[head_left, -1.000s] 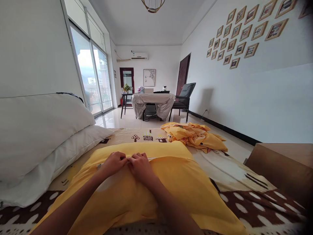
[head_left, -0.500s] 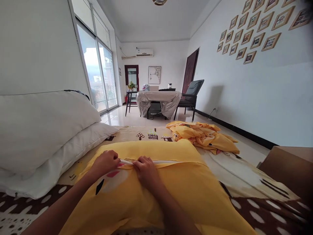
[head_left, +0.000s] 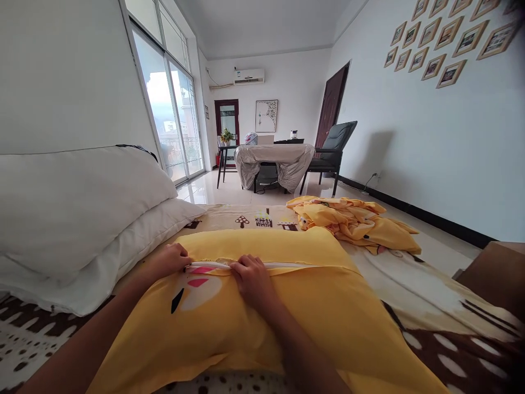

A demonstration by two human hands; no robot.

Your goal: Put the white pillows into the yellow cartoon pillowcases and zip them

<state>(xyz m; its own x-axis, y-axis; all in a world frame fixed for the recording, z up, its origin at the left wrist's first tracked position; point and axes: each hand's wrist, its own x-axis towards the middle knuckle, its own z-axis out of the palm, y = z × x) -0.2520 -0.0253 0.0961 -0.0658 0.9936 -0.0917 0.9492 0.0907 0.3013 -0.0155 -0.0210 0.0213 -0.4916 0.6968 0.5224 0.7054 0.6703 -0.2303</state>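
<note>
A yellow pillowcase (head_left: pixel 320 312), filled out like a pillow, lies in front of me, with a pink, white and black print on its left part. A white zipper (head_left: pixel 283 265) runs across its upper side. My left hand (head_left: pixel 172 258) is closed at the zipper's left end, fingertips pinched on the zipper edge. Further right, my right hand (head_left: pixel 251 279) has its fingers curled over the zipper and grips its edge near the middle. What lies under the fingertips of both hands is hidden.
Two white pillows (head_left: pixel 82 202) are stacked at the left. Crumpled yellow fabric (head_left: pixel 353 221) lies at the back right of the patterned bedspread (head_left: pixel 422 295). A cardboard box (head_left: pixel 496 273) stands at the right edge. Beyond are a covered table (head_left: pixel 274 152) and a black chair (head_left: pixel 332 153).
My left hand has slid left along the zipper, away from my right hand, which keeps its place on the fabric. The view has shifted slightly.
</note>
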